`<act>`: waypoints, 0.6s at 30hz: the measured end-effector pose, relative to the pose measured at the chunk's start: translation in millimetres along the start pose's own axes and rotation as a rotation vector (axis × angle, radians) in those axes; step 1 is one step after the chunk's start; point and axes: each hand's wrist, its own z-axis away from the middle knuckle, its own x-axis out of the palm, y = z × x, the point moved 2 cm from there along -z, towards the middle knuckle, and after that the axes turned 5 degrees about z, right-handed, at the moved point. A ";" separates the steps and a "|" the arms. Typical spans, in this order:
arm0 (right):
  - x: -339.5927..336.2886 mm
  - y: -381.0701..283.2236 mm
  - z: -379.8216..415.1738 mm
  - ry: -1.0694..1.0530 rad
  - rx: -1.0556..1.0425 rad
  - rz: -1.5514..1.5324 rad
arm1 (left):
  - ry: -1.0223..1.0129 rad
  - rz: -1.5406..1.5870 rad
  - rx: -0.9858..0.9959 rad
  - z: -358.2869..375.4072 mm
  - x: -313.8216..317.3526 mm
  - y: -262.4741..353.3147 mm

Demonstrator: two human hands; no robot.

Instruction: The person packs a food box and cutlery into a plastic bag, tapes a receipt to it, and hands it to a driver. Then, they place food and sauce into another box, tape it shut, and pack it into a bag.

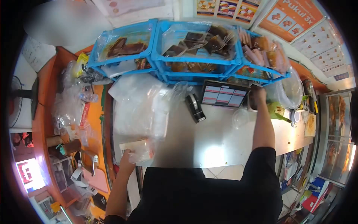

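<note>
At the counter's front left, my left hand [128, 156] is closed on the edge of a pale box-like packet [133, 146] with a clear plastic bag [143, 154] about it. My right arm stretches forward to the back right. My right hand [258, 93] is at a metal container [252, 105] beside a tablet [225, 93]; its fingers are hidden, so I cannot see what they hold. A clear round plastic lid or cup [240, 118] lies just left of my right forearm.
Blue crates [160, 61] with sauce sachets line the back of the steel counter [182, 145]. A black tape dispenser [195, 108] lies mid-counter, right of a stack of plastic bags [138, 104]. A green bag [276, 111] sits at right; an orange side counter [97, 130] holds clutter.
</note>
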 end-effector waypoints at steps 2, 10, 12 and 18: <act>-20.2 7.2 14.4 0.293 -0.114 0.186 | -0.087 -0.157 0.018 -1.6 -0.2 -5.6; 109.3 -169.9 401.0 -0.642 0.247 -0.749 | -0.212 -0.172 0.214 -25.1 -17.0 -18.2; 166.6 -211.0 480.7 -0.895 0.272 -0.723 | -0.217 -0.192 0.264 -33.9 -20.8 -15.6; 274.5 -299.2 541.4 -0.889 0.372 -0.645 | -0.510 0.731 -0.469 -61.2 -29.2 -28.3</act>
